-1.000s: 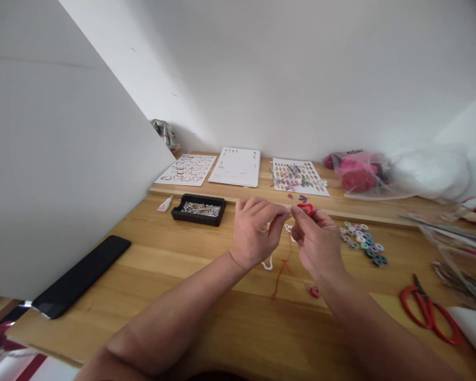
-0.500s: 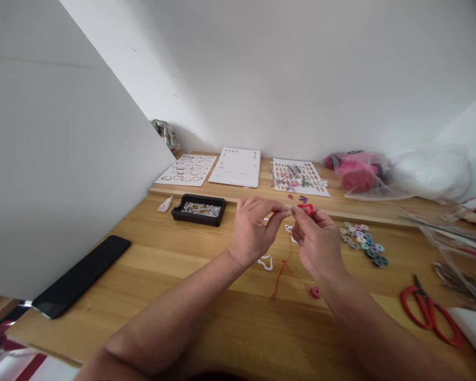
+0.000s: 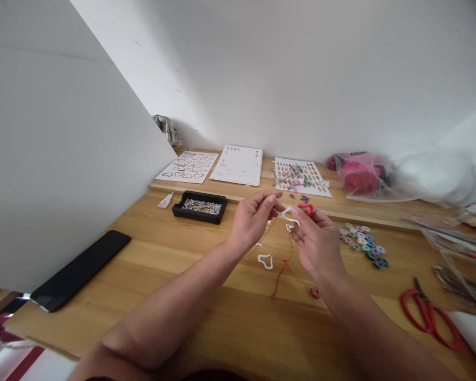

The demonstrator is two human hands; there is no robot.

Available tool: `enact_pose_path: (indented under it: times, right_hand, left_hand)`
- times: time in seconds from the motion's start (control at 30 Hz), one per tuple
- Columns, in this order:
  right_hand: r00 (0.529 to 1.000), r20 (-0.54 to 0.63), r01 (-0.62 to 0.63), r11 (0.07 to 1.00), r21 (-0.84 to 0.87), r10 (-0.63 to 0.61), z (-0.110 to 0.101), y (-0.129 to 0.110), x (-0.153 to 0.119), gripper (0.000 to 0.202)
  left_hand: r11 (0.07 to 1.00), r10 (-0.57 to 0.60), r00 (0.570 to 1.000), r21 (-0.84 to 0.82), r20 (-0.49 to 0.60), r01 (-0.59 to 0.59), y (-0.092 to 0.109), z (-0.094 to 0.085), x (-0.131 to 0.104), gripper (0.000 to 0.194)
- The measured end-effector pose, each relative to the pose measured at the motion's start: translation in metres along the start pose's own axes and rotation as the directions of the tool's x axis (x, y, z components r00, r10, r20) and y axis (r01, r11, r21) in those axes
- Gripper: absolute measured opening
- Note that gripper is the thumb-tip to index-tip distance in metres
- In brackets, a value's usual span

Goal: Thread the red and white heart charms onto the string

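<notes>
My right hand pinches a white curved paper outline between thumb and fingers. A red thread-wrapped loop sticks up by the same fingers. Just to the left, my left hand has thumb and index finger pinched together, with a thin thread running down from them. Orange-red thread trails over the table below my hands. A white heart-like outline lies flat under my left wrist. Close to my right forearm is a red bobbin.
Several coloured bobbins and red-handled scissors lie to the right. At the left are a black tray of beads, a glue bottle and a black phone-like slab. Printed sheets and plastic bags sit on the back ledge.
My left hand has drawn slightly left, away from my right fingers. The white outline in my right hand now shows between the two hands; my right hand stays nearly in place.
</notes>
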State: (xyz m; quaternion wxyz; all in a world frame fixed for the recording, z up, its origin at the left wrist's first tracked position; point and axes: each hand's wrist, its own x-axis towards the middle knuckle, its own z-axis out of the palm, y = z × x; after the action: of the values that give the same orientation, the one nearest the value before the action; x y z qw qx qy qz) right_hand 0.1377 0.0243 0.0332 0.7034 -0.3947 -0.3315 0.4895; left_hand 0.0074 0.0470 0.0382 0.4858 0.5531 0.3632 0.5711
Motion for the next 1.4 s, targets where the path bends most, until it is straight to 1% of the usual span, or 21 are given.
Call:
enact_pose_path:
  times: [0.1,0.13,0.2,0.3,0.37,0.43,0.5,0.57,0.73,0.97,1.1,1.17,1.33,1.4]
  right_hand:
    - [1.0,0.006,-0.009,1.0,-0.003,0.009,-0.0007,0.0009,0.0005,0.026]
    - [1.0,0.005,-0.01,1.0,-0.004,0.01,-0.001,0.0012,0.0008,0.026]
    - [1.0,0.005,-0.013,1.0,-0.006,0.013,-0.0017,0.0021,0.0015,0.026]
    - [1.0,0.017,-0.013,1.0,-0.013,0.013,-0.0031,0.0034,0.0026,0.026]
    - [1.0,0.026,-0.014,1.0,-0.014,0.014,-0.0038,0.004,0.0032,0.026]
    - [0.999,0.03,-0.017,1.0,-0.013,0.018,-0.004,0.0043,0.0035,0.026]
    - [0.999,0.028,-0.017,1.0,-0.016,0.018,-0.0037,0.0043,0.0034,0.026]
    - [1.0,0.021,-0.017,1.0,-0.024,0.017,-0.0033,0.0043,0.0032,0.026]
    - [1.0,0.01,-0.012,0.999,-0.04,0.013,-0.0029,0.0047,0.0025,0.026]
    - [1.0,0.002,-0.014,0.999,-0.036,0.014,-0.0041,0.0063,0.0038,0.028]
    - [1.0,0.008,-0.014,0.999,-0.031,0.014,-0.0042,0.0066,0.004,0.028]
    - [1.0,0.009,-0.013,0.999,-0.031,0.013,-0.0041,0.0062,0.004,0.028]
    - [1.0,0.004,-0.024,0.999,-0.036,0.024,-0.0037,0.0049,0.0037,0.029]
    - [1.0,0.006,-0.028,0.999,-0.035,0.028,-0.0038,0.0053,0.0039,0.029]
  left_hand:
    - [0.997,-0.067,0.997,-0.038,0.027,0.068,-0.0021,-0.0017,0.0004,0.044]
    - [0.994,-0.089,0.995,-0.059,0.034,0.091,-0.0026,-0.0021,0.0007,0.046]
    - [0.986,-0.129,0.99,-0.102,0.049,0.134,-0.0022,-0.0023,0.0011,0.041]
    - [0.97,-0.186,0.98,-0.146,0.073,0.195,0.0016,-0.0011,0.0009,0.025]
    - [0.962,-0.211,0.974,-0.157,0.085,0.222,0.0043,-0.0001,0.0002,0.025]
    - [0.958,-0.228,0.969,-0.158,0.094,0.24,0.0052,0.0004,-0.0003,0.032]
    - [0.955,-0.238,0.967,-0.158,0.087,0.25,0.0041,0.0003,-0.0002,0.043]
    - [0.954,-0.247,0.967,-0.159,0.07,0.255,0.0024,-0.0001,0.0004,0.048]
    - [0.952,-0.271,0.96,-0.132,0.069,0.278,0.0011,-0.0003,0.0017,0.038]
    - [0.956,-0.25,0.965,-0.138,0.075,0.259,-0.0009,-0.0002,0.0026,0.025]
    - [0.952,-0.251,0.964,-0.158,0.088,0.263,-0.0033,0.0004,0.003,0.023]
    - [0.951,-0.248,0.965,-0.166,0.091,0.26,-0.0041,0.0007,0.0025,0.027]
    - [0.947,-0.249,0.964,-0.188,0.089,0.262,-0.0037,0.0007,0.0001,0.044]
    - [0.944,-0.254,0.962,-0.191,0.095,0.268,-0.0043,0.0005,0.0002,0.045]
